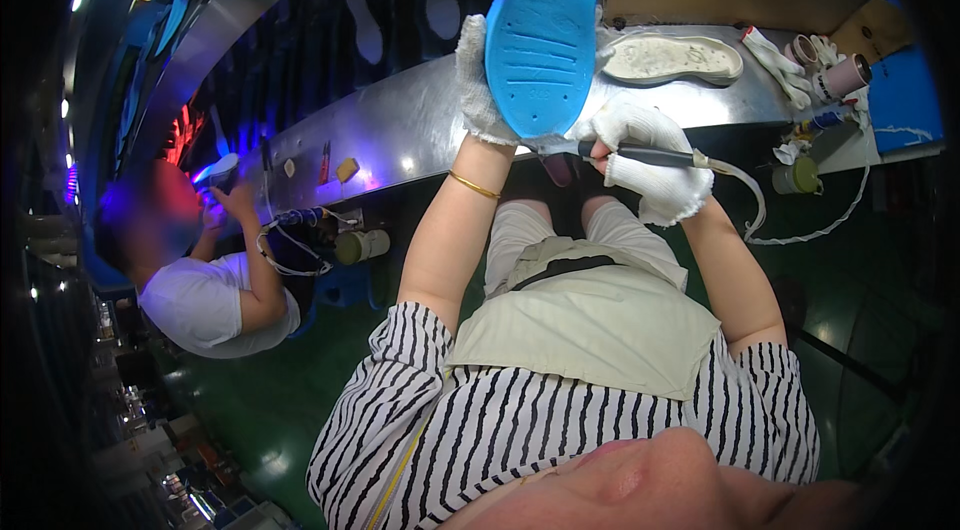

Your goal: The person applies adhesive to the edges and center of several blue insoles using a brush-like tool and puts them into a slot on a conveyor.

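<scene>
A blue shoe last (546, 42), marked with small holes and grooves, stands up in my gloved left hand (480, 83), its narrower end towards me. The fingers lie along its left side and partly behind it. My right hand (651, 158), in a white knit glove, is closed on a dark-handled tool (637, 153) with a pale hose at its rear. The tool's front end meets the lower tip of the last; its exact tip is hard to make out. On the metal bench behind my right hand lies an off-white shoe sole (673, 58).
The metal bench (420, 106) runs across in front of me. White gloves (780, 68), thread spools (844, 76) and a blue box (905, 100) are at right. A yellow sponge (346, 170) lies left. Another person (217, 290) works at far left. Soles hang beyond the bench.
</scene>
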The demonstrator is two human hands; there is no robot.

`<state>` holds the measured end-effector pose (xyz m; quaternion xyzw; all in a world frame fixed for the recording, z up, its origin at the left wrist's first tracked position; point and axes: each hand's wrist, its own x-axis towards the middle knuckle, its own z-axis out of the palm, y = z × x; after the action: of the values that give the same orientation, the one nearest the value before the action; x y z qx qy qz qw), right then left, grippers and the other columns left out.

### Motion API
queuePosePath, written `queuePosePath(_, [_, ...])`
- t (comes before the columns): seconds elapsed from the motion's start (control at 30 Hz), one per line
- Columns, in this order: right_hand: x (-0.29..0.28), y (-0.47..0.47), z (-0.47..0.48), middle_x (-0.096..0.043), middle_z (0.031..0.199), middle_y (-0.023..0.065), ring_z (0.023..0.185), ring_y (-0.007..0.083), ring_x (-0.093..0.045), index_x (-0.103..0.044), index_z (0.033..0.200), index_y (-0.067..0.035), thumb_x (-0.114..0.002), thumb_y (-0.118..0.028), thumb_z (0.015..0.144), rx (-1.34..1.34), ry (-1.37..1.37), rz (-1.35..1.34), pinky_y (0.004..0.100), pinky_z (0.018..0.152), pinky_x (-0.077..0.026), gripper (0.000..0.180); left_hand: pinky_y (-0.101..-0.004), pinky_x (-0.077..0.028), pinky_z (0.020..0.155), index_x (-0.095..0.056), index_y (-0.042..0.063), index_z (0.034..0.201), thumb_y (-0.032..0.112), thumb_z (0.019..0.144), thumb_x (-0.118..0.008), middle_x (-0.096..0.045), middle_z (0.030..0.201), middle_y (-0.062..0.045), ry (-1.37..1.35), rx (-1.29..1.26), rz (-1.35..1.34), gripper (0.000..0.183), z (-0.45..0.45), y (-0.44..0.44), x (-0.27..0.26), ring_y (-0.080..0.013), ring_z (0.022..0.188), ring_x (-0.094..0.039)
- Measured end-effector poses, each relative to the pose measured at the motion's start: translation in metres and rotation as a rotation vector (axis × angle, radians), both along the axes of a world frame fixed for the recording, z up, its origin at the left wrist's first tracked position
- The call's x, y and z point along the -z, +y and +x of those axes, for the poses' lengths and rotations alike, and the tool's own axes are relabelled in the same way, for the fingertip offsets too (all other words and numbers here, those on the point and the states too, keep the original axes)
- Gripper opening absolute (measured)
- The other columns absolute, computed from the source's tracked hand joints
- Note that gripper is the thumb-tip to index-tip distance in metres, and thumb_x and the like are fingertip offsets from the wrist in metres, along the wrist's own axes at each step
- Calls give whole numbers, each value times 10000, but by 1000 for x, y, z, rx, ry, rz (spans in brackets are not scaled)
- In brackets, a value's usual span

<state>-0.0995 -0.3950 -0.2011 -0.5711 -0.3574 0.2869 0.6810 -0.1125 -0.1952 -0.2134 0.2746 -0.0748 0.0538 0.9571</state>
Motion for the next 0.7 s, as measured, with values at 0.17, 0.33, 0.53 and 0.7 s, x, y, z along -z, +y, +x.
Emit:
queuePosePath(0.17, [13, -12, 1, -593, 815, 56, 720, 114, -575, -564, 837, -37, -660, -13, 730, -46, 76, 95, 244, 645, -486, 145, -508, -325, 1042, -266, 78, 1413, 675, 803, -405, -297, 1401, -267, -62, 89, 15, 866, 3, -3, -8, -407, 1250, -382])
queuePosePath(0.33, [-11, 1, 9, -560, 848, 53, 700, 95, -542, -530, 876, -30, -621, 2, 744, 102, -58, 151, 245, 651, -462, 163, -480, -378, 1005, -330, 42, 1371, 617, 828, -438, -404, 1333, -234, -30, 100, -41, 798, 1, -8, -10, -376, 1171, -466])
queuePosePath(0.53, [-5, 9, 7, -588, 844, 52, 689, 84, -551, -547, 862, -40, -626, -9, 734, 58, -101, 25, 236, 623, -470, 154, -478, -401, 990, -326, 39, 1379, 660, 809, -423, -378, 1349, -270, 30, -5, 79, 848, 9, 3, -5, -393, 1201, -444])
queuePosePath(0.7, [9, 1, 16, -604, 838, 61, 715, 135, -599, -564, 864, -41, -626, 4, 745, -134, 376, 84, 236, 605, -476, 142, -440, -447, 942, -399, 18, 1325, 593, 843, -442, -481, 1275, -221, -14, 84, -117, 752, 11, 6, -13, -340, 1102, -531])
